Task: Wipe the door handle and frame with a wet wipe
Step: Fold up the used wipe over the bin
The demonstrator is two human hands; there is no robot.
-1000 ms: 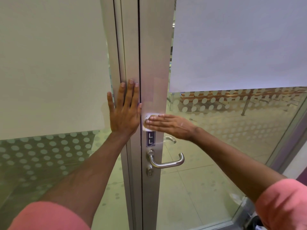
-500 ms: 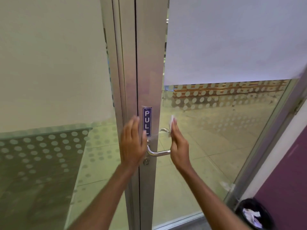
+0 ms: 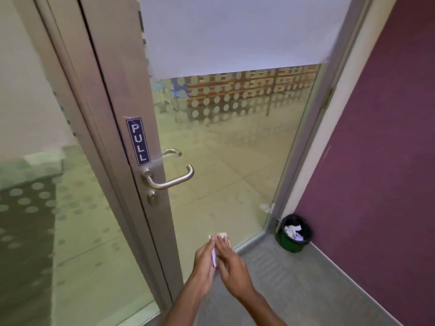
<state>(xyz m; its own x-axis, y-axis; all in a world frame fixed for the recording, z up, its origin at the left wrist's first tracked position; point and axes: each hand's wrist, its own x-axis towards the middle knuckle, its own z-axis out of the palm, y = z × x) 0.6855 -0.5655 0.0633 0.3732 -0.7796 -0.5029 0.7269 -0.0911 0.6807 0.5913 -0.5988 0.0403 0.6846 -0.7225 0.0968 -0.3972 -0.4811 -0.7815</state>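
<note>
While both hands are low and away from the door, we judge the step to be refolding or turning the wet wipe (image 3: 213, 254), not wiping. We hold the wipe pressed between the left hand (image 3: 203, 262) and the right hand (image 3: 231, 264), palms facing each other with fingers extended forward and down; only a white edge shows at the fingertips and between the palms. Each grip is a flat press on the wipe, not a curled fist. The wipe sits in front of the lower part of the door frame (image 3: 131, 142), well below the door handle (image 3: 169, 178), touching neither. Next we would need to raise one hand with a fresh face of the wipe toward the handle or frame. A waste bin (image 3: 294, 234) stands in the floor corner to the right.
</note>
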